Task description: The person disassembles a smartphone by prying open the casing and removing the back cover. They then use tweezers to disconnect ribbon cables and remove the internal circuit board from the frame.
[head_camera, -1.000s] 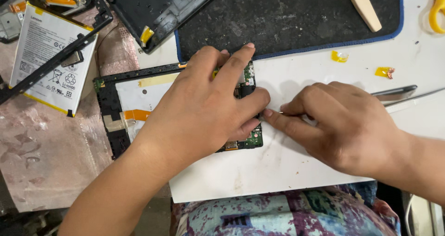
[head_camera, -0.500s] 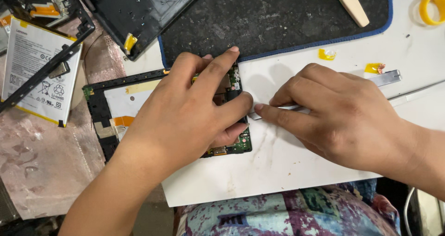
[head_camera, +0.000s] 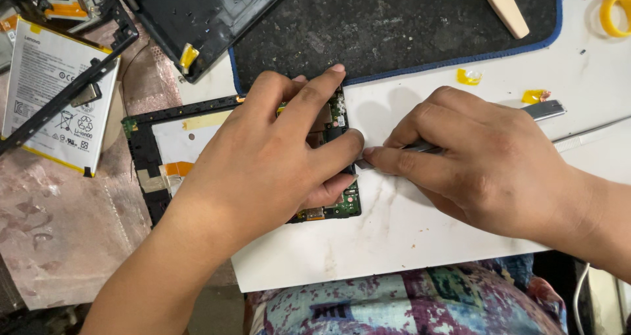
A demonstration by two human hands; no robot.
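Head view: our left hand (head_camera: 269, 157) lies flat over the right end of an opened tablet frame (head_camera: 148, 170), fingers spread and pressing down on the green circuit board (head_camera: 347, 203) at that end — pinning it, not gripping anything. Our right hand (head_camera: 473, 157) is closed in a pinch on a slim metal pry tool (head_camera: 542, 110), its tip hidden where thumb and forefinger meet just beside the left thumb, at the board's right edge. The frame sits on the white table (head_camera: 407, 236), its left end over a pinkish sheet (head_camera: 59, 236), with a white panel and orange tape strips showing inside it. We judge the step as prying or working a part at the board's edge while the frame is steadied; whether the tip is under anything we cannot tell. The next move looks to call for a small, controlled lever with the left hand bearing down — too much force could slip the tip across the board. Around: a flat white battery pack (head_camera: 56, 105) at left, a black back cover (head_camera: 210, 13) and dark work mat (head_camera: 407, 26) above, a wooden stick (head_camera: 503, 6), yellow scissor handles (head_camera: 614, 9), and yellow tape scraps (head_camera: 468, 77).
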